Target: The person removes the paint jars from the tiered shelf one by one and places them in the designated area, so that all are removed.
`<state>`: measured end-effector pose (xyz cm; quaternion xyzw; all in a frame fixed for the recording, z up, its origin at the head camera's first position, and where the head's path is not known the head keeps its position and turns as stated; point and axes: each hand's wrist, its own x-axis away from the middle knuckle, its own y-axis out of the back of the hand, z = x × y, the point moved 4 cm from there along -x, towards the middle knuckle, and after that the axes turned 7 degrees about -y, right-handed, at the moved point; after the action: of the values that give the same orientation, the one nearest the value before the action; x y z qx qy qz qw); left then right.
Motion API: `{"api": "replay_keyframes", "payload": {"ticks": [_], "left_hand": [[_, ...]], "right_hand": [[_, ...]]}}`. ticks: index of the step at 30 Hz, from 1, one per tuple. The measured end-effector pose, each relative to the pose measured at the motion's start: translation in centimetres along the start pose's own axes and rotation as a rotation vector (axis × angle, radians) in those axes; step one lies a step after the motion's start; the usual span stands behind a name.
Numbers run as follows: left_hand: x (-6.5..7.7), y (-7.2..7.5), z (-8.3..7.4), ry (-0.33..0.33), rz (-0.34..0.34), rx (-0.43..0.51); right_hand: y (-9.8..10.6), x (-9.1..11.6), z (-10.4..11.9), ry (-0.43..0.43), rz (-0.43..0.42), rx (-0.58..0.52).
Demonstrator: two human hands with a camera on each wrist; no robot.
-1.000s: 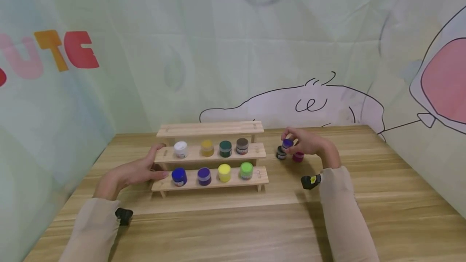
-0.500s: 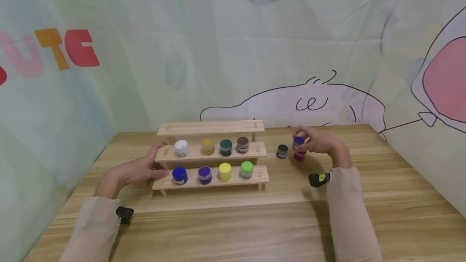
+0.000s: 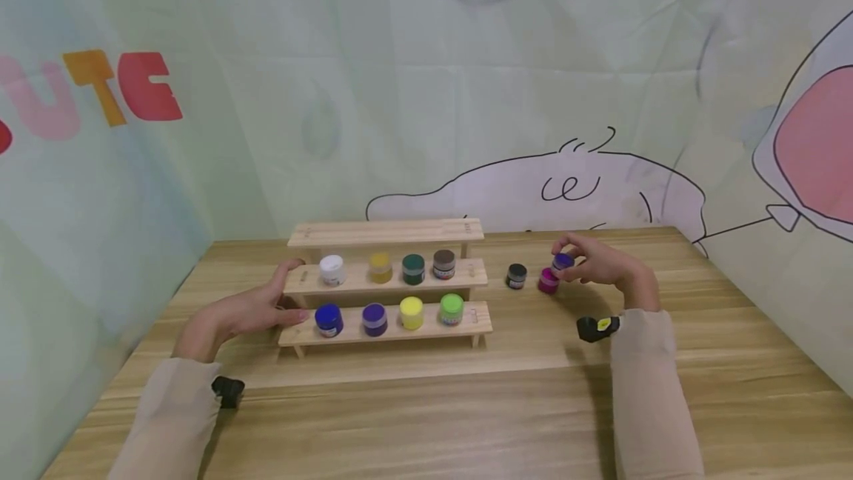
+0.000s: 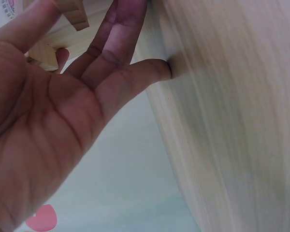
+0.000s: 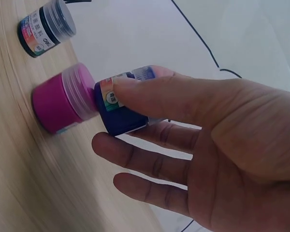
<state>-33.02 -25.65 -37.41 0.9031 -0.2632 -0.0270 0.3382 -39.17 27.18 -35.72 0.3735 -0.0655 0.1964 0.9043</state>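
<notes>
My right hand [image 3: 603,265] pinches a small dark blue paint jar [image 5: 123,108] between thumb and fingers, tilted just above the table. Its base is right at the lid of a magenta paint jar [image 5: 60,101] in the right wrist view. Left of that stands a black paint jar [image 3: 516,277]. My left hand [image 3: 249,313] grips the left end of a three-step wooden rack [image 3: 386,233], its thumb at the lowest step. White [image 3: 332,271], ochre [image 3: 380,268], dark green [image 3: 413,269] and brown [image 3: 444,264] jars stand on the middle step.
The lowest step bears blue [image 3: 329,321], purple [image 3: 375,320], yellow [image 3: 411,313] and light green [image 3: 452,310] jars. The top step is bare. A printed cloth backdrop [image 3: 400,95] rises behind the wooden table [image 3: 426,421].
My right hand has moved right with the blue jar, from above the black jar, past the magenta jar, to its upper right. My left hand stays at the rack.
</notes>
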Motion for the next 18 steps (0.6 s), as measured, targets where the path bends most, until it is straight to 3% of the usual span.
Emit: {"api": "replay_keyframes", "payload": {"ticks": [9, 18], "left_hand": [[0.0, 0.0, 0.1, 0.001, 0.004, 0.005], [0.0, 0.0, 0.1, -0.029, 0.007, 0.013]], "right_hand": [[0.6, 0.6, -1.3, 0.024, -0.011, -0.010], [1.1, 0.6, -2.9, -0.038, -0.065, 0.076]]}}
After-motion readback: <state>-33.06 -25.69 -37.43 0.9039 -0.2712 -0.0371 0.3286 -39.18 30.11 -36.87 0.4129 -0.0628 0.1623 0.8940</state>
